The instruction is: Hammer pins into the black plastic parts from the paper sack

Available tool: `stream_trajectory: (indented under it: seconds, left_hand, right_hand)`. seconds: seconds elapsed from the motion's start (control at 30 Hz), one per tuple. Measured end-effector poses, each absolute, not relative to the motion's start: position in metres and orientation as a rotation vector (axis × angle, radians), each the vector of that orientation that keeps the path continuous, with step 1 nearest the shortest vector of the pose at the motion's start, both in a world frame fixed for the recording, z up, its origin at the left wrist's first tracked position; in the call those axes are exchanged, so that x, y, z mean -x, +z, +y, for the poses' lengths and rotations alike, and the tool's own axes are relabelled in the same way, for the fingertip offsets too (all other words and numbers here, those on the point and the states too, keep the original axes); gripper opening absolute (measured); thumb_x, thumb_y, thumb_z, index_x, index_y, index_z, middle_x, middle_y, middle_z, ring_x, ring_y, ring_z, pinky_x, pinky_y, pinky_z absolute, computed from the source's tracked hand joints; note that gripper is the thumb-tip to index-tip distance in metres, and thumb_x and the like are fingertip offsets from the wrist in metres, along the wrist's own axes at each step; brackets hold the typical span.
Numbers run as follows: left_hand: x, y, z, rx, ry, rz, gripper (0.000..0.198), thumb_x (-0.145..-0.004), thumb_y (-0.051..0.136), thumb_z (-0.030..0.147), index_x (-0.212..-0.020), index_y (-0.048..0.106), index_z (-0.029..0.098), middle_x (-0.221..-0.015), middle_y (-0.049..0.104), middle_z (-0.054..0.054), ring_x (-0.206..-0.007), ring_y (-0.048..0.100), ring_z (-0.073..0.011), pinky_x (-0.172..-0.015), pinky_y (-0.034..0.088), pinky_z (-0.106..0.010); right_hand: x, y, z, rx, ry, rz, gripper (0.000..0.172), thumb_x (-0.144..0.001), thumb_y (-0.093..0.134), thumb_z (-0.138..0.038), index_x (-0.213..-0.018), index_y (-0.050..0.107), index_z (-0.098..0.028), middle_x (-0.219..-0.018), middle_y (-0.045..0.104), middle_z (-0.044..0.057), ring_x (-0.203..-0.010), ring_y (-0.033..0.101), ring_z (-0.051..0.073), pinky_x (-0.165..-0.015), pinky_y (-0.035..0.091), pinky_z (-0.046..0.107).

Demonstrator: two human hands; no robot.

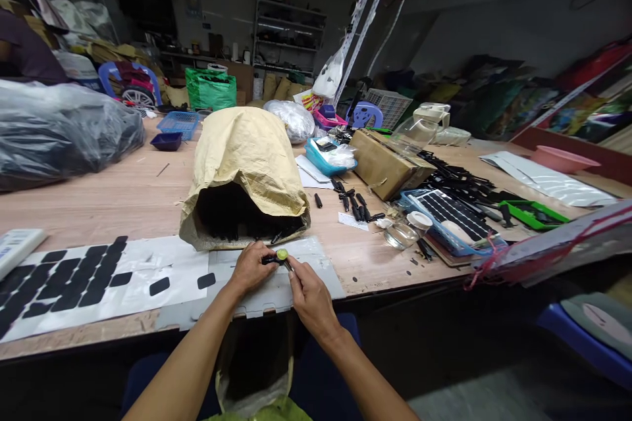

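Currently, L hand [253,270] holds blk piece [268,260] (plastic, prob.).

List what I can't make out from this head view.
All in the head view:
Beige paper sack, deep inside: lost in shadow.
Small black piece: partly covered by the left grip.
Slim silvery metal rod: lower end covered by the right grip.
Small white rectangular card: print too small to read.
Person in dark purple top: cut off by the left edge.

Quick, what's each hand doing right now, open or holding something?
Left hand: closed, holding a black part.
Right hand: closed, holding a thin tool.
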State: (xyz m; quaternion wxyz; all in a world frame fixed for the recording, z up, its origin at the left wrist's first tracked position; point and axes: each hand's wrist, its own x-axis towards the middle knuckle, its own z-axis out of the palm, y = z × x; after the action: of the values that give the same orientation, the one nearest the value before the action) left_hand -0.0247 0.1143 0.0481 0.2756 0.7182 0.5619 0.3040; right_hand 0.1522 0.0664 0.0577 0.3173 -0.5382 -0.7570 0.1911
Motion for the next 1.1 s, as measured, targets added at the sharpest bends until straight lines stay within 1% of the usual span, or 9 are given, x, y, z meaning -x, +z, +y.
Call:
stream_trajectory:
  seconds: [0.1, 0.23, 0.37, 0.5, 0.7, 0.8, 0.87, 1.0, 1.1]
  left_hand:
    - [0.025, 0.047, 0.114, -1.926, 0.824, 1.506, 0.016, -0.078, 0.063, 0.023, -0.089, 0.075, 0.022, -0.084, 0.062, -0.002, -0.088, 0.054, -0.0192, -0.08, 0.042, -0.031]
    - [0.024, 0.046, 0.115, -1.916, 0.814, 1.534, 0.018, -0.075, 0.065, 0.022, -0.09, 0.075, 0.021, -0.082, 0.062, -0.002, -0.088, 0.054, -0.0199, -0.08, 0.041, -0.032]
    - [0.023, 0.045, 0.115, -1.909, 0.8, 1.558, 0.017, -0.072, 0.066, 0.023, -0.087, 0.075, 0.023, -0.081, 0.061, -0.001, -0.086, 0.054, -0.02, -0.078, 0.041, -0.032]
    - [0.023, 0.044, 0.115, -1.934, 0.796, 1.566, 0.019, -0.072, 0.068, 0.027, -0.09, 0.074, 0.023, -0.083, 0.062, -0.002, -0.087, 0.054, -0.0203, -0.079, 0.041, -0.033]
    - [0.025, 0.042, 0.115, -1.951, 0.76, 1.555, 0.016, -0.079, 0.065, 0.029, -0.091, 0.072, 0.023, -0.084, 0.062, -0.002, -0.087, 0.054, -0.0202, -0.079, 0.04, -0.033]
    - [0.026, 0.045, 0.116, -2.001, 0.751, 1.527, 0.016, -0.083, 0.061, 0.031, -0.092, 0.07, 0.022, -0.085, 0.062, -0.002, -0.087, 0.053, -0.0212, -0.08, 0.04, -0.035]
    - [0.024, 0.052, 0.111, -2.026, 0.781, 1.494, 0.017, -0.086, 0.057, 0.033, -0.095, 0.067, 0.022, -0.09, 0.064, -0.003, -0.089, 0.054, -0.0217, -0.082, 0.041, -0.036]
    - [0.014, 0.066, 0.07, -1.975, 0.834, 1.299, 0.02, -0.093, 0.049, 0.033, -0.106, 0.06, 0.023, -0.099, 0.066, -0.004, -0.09, 0.058, -0.0195, -0.082, 0.044, -0.032]
    - [0.002, 0.055, 0.017, -2.002, 0.693, 1.06, 0.022, -0.093, 0.049, 0.035, -0.11, 0.06, 0.026, -0.1, 0.068, -0.003, -0.09, 0.061, -0.0178, -0.085, 0.044, -0.028]
  right_hand:
    - [-0.156, 0.056, 0.069, 1.443, 0.513, -2.006, 0.042, -0.096, 0.036, -0.025, -0.134, 0.054, -0.025, -0.109, 0.066, 0.005, -0.1, 0.063, 0.016, -0.09, 0.051, 0.029]
    - [-0.18, 0.06, 0.088, 1.534, 0.381, -1.861, 0.041, -0.096, 0.038, -0.028, -0.132, 0.057, -0.023, -0.116, 0.065, 0.006, -0.106, 0.061, 0.017, -0.09, 0.048, 0.027]
    - [-0.212, 0.064, 0.121, 1.898, 0.23, -1.726, 0.042, -0.095, 0.041, -0.026, -0.134, 0.056, -0.028, -0.107, 0.064, 0.004, -0.091, 0.061, 0.016, -0.074, 0.045, 0.025]
    - [-0.229, 0.058, 0.152, 2.213, 0.134, -1.669, 0.041, -0.095, 0.044, -0.025, -0.134, 0.056, -0.029, -0.102, 0.061, 0.004, -0.081, 0.057, 0.015, -0.065, 0.036, 0.025]
    - [-0.225, 0.038, 0.171, 2.208, -0.141, -1.864, 0.038, -0.095, 0.046, -0.025, -0.131, 0.059, -0.03, -0.097, 0.059, 0.006, -0.087, 0.055, 0.018, -0.069, 0.033, 0.027]
    - [-0.222, 0.03, 0.172, 2.173, -0.279, -1.879, 0.038, -0.095, 0.046, -0.023, -0.13, 0.059, -0.029, -0.095, 0.058, 0.007, -0.085, 0.053, 0.018, -0.068, 0.032, 0.028]
    - [-0.222, 0.027, 0.173, 2.166, -0.3, -1.884, 0.038, -0.094, 0.047, -0.022, -0.13, 0.059, -0.029, -0.095, 0.058, 0.006, -0.084, 0.053, 0.018, -0.067, 0.032, 0.029]
    - [-0.223, 0.027, 0.174, 2.167, -0.301, -1.882, 0.038, -0.094, 0.047, -0.023, -0.129, 0.06, -0.029, -0.095, 0.058, 0.007, -0.083, 0.052, 0.018, -0.067, 0.032, 0.029]
    - [-0.223, 0.028, 0.174, 2.17, -0.298, -1.878, 0.038, -0.094, 0.046, -0.024, -0.13, 0.059, -0.028, -0.096, 0.057, 0.007, -0.084, 0.052, 0.019, -0.066, 0.032, 0.029]
